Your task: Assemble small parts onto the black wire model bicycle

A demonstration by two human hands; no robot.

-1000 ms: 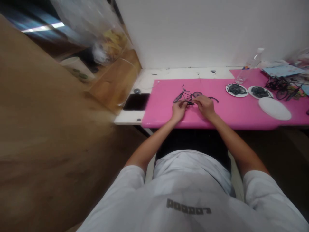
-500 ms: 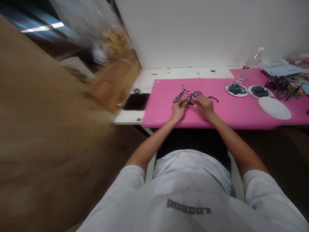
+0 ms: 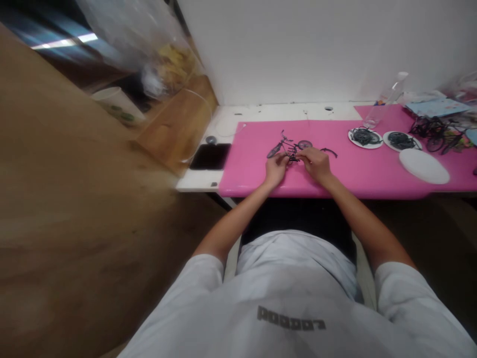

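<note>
A small black model bicycle lies on the pink mat in the middle of the desk. My left hand pinches its frame from the left side. My right hand grips the bicycle from the right, near its rear wheel. A thin curved black part lies on the mat just right of my right hand. My fingers hide the middle of the bicycle.
Two white plates with black parts sit to the right, then an upturned white plate. More black bicycle pieces, a clear bottle and papers lie far right. A black phone lies left of the mat.
</note>
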